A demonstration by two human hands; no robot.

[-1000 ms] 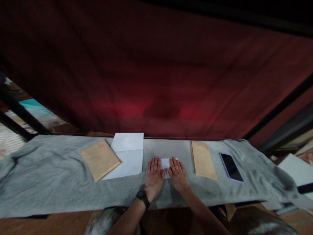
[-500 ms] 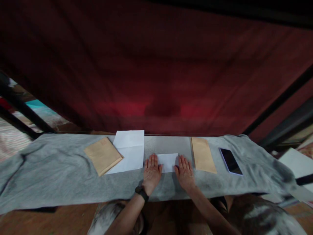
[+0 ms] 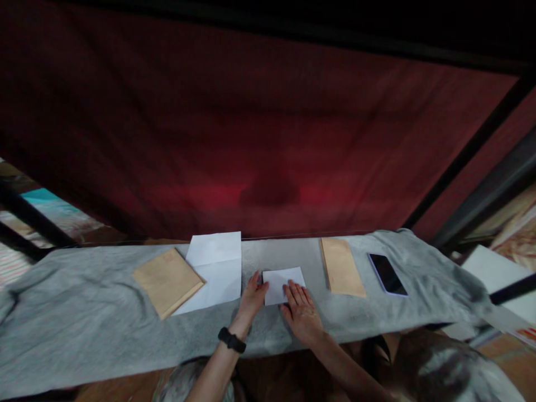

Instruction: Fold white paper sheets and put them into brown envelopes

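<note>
A small folded white sheet of paper (image 3: 278, 279) lies flat in front of me on the grey cloth. My right hand (image 3: 302, 312) rests on its lower right part with the fingers stretched out. At the sheet's left edge is my left hand (image 3: 252, 296), turned on its side, thumb and fingers apart; a black band is on that wrist. Left of it lies a larger creased white sheet (image 3: 218, 279), partly covered by a brown envelope stack (image 3: 167, 282). Another brown envelope stack (image 3: 343, 268) lies to the right of my right hand.
Grey cloth (image 3: 84, 335) covers the long narrow surface. A phone (image 3: 388, 274) with a purple edge lies on the right. Behind the surface hangs a dark red fabric wall (image 3: 268, 139), with a black bar (image 3: 464, 153) at right. My knees are below the front edge.
My right hand has moved from the small sheet's right edge onto its face. My left hand has turned from palm-down to its side at the left edge. The view has shifted slightly.
</note>
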